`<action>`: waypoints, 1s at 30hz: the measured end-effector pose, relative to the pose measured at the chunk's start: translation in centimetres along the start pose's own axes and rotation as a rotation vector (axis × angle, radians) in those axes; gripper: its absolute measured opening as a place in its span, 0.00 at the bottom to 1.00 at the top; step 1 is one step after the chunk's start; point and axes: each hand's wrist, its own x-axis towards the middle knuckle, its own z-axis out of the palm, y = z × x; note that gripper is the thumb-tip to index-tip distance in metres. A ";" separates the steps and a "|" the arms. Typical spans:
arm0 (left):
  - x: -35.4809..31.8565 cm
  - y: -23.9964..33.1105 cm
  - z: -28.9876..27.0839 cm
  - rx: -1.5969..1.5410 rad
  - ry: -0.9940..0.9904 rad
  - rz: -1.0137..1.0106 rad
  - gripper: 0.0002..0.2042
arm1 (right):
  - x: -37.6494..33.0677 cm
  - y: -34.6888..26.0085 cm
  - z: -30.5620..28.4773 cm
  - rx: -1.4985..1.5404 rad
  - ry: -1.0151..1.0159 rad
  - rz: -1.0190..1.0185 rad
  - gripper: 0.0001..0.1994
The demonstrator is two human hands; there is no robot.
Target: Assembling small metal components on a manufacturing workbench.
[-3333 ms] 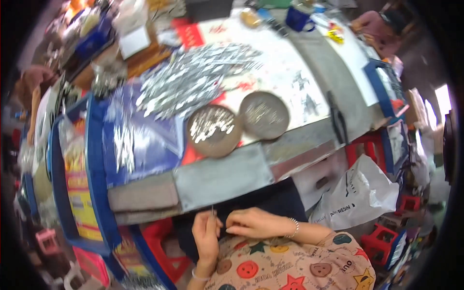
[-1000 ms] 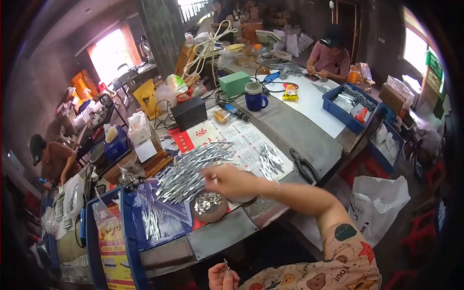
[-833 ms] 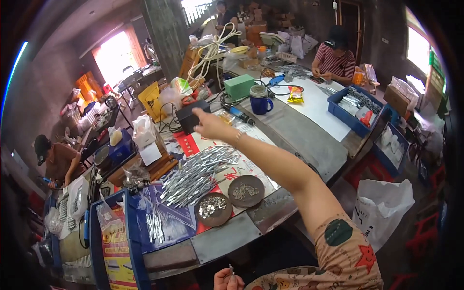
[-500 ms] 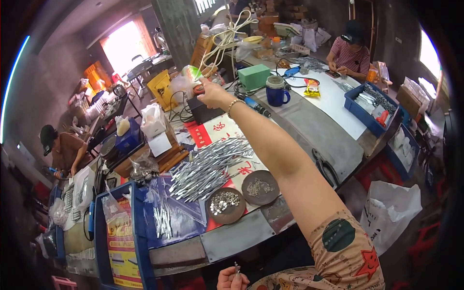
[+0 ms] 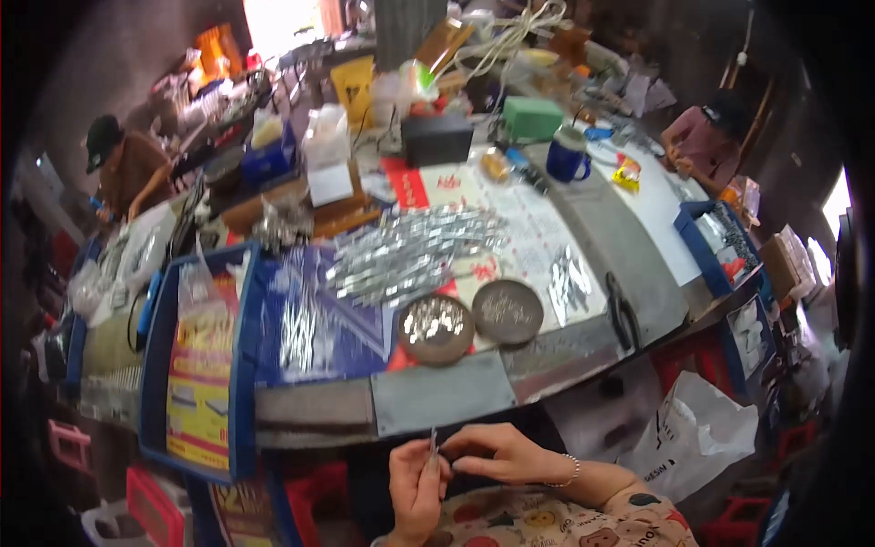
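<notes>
My left hand (image 5: 415,488) is closed in front of the table's near edge, pinching a slim silvery metal piece (image 5: 433,443) upright between thumb and fingers. Against it from the right comes my right hand (image 5: 499,453), its fingers bent together at the piece; what lies between them is hidden. Beyond the hands are two round brown dishes, the left dish (image 5: 439,353) with shiny small parts and the right dish (image 5: 512,335) with duller ones. Behind them spreads a pile of slim silvery metal pieces (image 5: 401,257). Smaller groups lie left (image 5: 305,333) and right (image 5: 570,284) of the dishes.
Black-handled pliers (image 5: 623,314) lie at the right table edge. A blue tray (image 5: 155,374) stands left, another blue tray (image 5: 706,260) right. A blue mug (image 5: 565,159), green box (image 5: 533,118) and black box (image 5: 437,139) stand farther back. A white bag (image 5: 697,428) hangs low right. Two people work across.
My right arm has drawn back from its far reach across the table, and the right hand now meets the left. The view has shifted; the right-hand metal group, earlier behind my arm, now shows.
</notes>
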 end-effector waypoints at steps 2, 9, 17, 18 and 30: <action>0.0 0.0 0.2 0.080 0.004 0.025 0.12 | 0.3 -0.1 1.5 0.082 0.120 -0.001 0.09; -1.0 -0.5 0.8 0.141 0.116 0.085 0.10 | 1.6 1.2 2.9 -0.048 0.172 -0.177 0.05; -0.7 -1.7 1.3 0.167 0.065 0.105 0.11 | 2.1 2.5 3.2 -0.310 0.394 -0.448 0.03; -0.5 -1.9 1.2 0.207 0.032 0.105 0.11 | 2.1 2.6 3.2 -0.304 0.388 -0.440 0.03; -0.6 -2.3 1.1 0.387 0.086 0.242 0.12 | 3.2 2.5 3.8 -0.100 0.334 -0.375 0.07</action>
